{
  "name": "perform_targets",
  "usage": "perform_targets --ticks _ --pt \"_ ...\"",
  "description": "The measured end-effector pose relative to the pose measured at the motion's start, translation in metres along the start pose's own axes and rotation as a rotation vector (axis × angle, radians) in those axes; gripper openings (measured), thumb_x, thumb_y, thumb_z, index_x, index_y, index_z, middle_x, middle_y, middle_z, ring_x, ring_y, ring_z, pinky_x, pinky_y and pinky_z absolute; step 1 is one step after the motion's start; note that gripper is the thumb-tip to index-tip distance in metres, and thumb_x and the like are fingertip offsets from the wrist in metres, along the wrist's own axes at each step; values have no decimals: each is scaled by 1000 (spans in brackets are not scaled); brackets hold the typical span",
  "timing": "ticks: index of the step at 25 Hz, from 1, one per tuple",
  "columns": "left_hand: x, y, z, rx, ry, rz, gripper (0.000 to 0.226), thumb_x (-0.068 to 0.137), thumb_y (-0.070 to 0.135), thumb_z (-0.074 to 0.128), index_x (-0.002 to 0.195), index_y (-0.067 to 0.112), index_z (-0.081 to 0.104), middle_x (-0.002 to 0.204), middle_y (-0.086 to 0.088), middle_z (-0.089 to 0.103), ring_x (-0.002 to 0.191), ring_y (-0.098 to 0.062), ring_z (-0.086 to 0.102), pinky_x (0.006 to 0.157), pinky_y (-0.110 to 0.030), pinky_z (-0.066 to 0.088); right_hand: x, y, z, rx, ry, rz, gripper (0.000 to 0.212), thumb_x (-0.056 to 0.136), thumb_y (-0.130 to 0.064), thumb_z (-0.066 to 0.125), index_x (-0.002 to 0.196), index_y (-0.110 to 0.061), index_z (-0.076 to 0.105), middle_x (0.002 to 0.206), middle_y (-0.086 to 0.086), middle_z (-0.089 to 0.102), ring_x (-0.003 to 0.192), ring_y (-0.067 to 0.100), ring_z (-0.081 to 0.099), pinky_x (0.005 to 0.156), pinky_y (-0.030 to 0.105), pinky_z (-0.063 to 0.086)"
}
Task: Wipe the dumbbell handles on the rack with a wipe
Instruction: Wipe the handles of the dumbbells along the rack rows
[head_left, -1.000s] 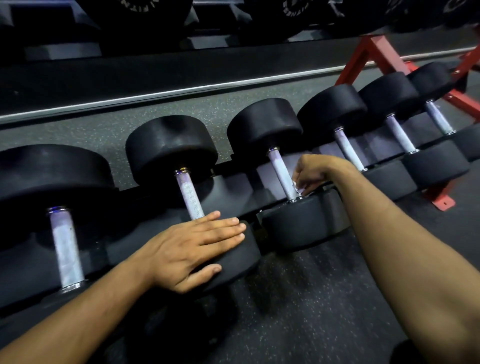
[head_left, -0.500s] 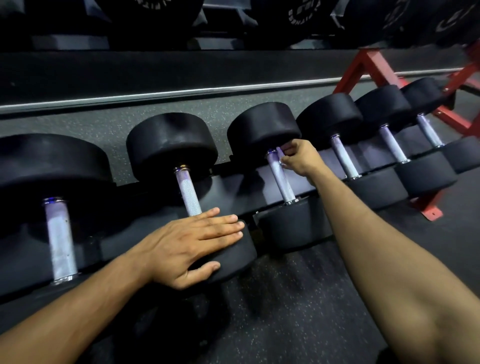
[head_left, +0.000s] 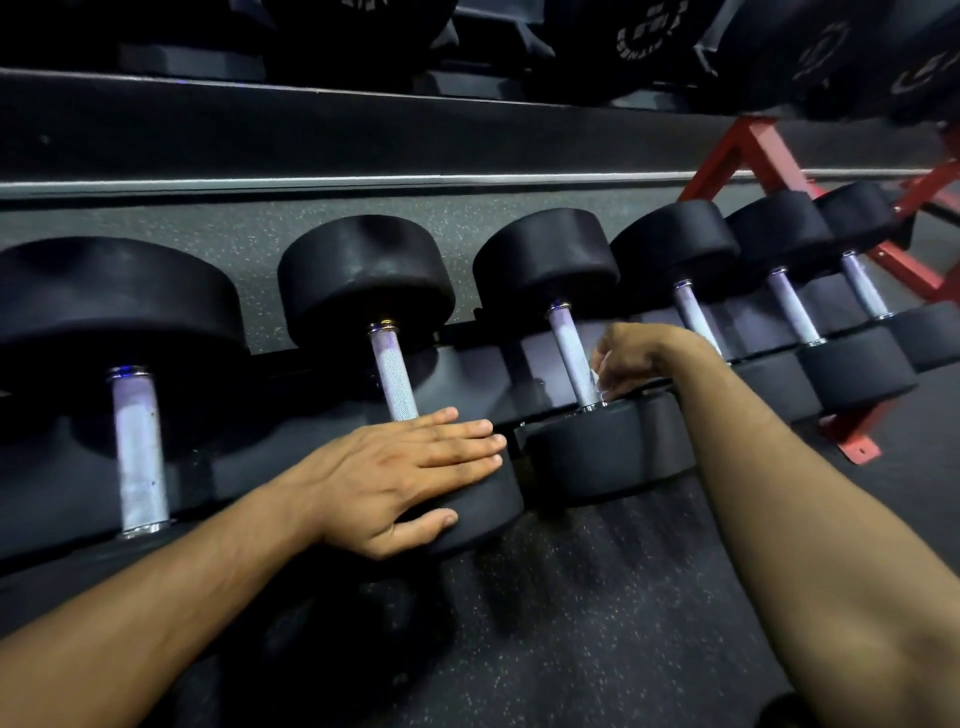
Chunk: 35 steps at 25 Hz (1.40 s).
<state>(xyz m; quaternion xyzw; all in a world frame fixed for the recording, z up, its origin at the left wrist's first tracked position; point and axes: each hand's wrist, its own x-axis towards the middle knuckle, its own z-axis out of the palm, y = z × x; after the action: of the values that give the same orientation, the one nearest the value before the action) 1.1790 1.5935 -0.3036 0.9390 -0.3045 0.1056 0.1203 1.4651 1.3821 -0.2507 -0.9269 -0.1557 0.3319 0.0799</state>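
Several black dumbbells with pale knurled handles lie side by side on a low black rack (head_left: 467, 358). My right hand (head_left: 626, 358) is closed on a small white wipe (head_left: 597, 379), pressed against the lower end of the third dumbbell's handle (head_left: 569, 348). My left hand (head_left: 410, 473) lies flat, fingers spread a little, on the near head of the second dumbbell (head_left: 478, 509), below its handle (head_left: 392, 371). Most of the wipe is hidden inside my fist.
A larger dumbbell handle (head_left: 137, 447) is at the far left. Smaller dumbbells (head_left: 792, 306) continue to the right, toward a red rack frame (head_left: 748, 150). An upper shelf with dark weights (head_left: 779, 47) hangs above. Speckled dark rubber floor (head_left: 571, 623) lies in front.
My right hand slid with the wipe from the upper end of the third handle down to its lower end. My left hand stayed on the second dumbbell's head.
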Motion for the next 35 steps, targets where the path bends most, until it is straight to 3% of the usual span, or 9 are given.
perform_targets --ticks 4,7,10,13,20,25,29,31,35 --pt "-18 3 -10 107 -2 -62 58 106 37 36 157 11 29 167 -2 20 154 -16 15 123 -40 20 -6 -10 1 -171 195 -55 13 84 -9 65 96 -11 70 87 11 72 76 25 68 73 31 57" --pt "-56 9 -22 142 29 -159 56 107 34 30 159 14 25 167 1 18 154 -16 17 122 -38 18 -13 -30 -5 -300 628 -383 13 85 -19 66 94 -23 74 90 8 72 88 31 64 69 31 50" --pt "-74 13 -23 165 53 -214 56 106 33 30 158 14 26 167 1 20 153 -16 19 121 -38 20 -12 -45 2 -488 805 -715 18 86 -13 64 95 -23 75 89 -1 70 85 28 56 64 31 45" --pt "-64 11 -17 148 36 -258 56 107 36 28 159 15 26 167 1 19 153 -14 17 119 -38 22 2 -35 20 -575 737 -785 23 84 -8 61 93 -24 76 91 -3 68 84 27 59 64 35 51" --pt "-76 17 -13 166 -9 -213 56 108 38 23 160 17 20 168 3 12 154 -10 11 123 -39 21 0 -41 37 -711 530 -419 29 87 -10 52 96 -32 70 116 2 63 99 33 63 76 37 49" --pt "-72 28 -1 112 37 -249 57 108 39 24 160 17 20 168 2 13 154 -11 11 123 -39 22 -20 -45 29 -692 148 -263 25 89 -7 55 93 -21 75 99 8 70 76 20 62 61 21 45" --pt "-65 36 5 99 23 -240 56 108 37 23 160 17 18 169 2 11 155 -17 7 121 -45 28 -25 -44 33 -549 -2 -169 20 85 -5 53 97 -5 69 81 9 70 67 19 64 59 26 46" --pt "-65 35 4 76 17 -239 56 108 36 24 160 17 18 169 2 11 155 -16 6 121 -44 29 -20 -45 33 -618 65 -232 23 80 -5 58 91 -18 73 88 5 71 82 24 68 67 30 50" --pt "-63 31 5 63 36 -225 56 108 34 28 160 16 20 168 3 13 155 -16 8 122 -37 24 -7 -45 37 -759 533 -399 29 88 -12 55 100 -32 72 110 7 64 96 35 64 73 37 49"
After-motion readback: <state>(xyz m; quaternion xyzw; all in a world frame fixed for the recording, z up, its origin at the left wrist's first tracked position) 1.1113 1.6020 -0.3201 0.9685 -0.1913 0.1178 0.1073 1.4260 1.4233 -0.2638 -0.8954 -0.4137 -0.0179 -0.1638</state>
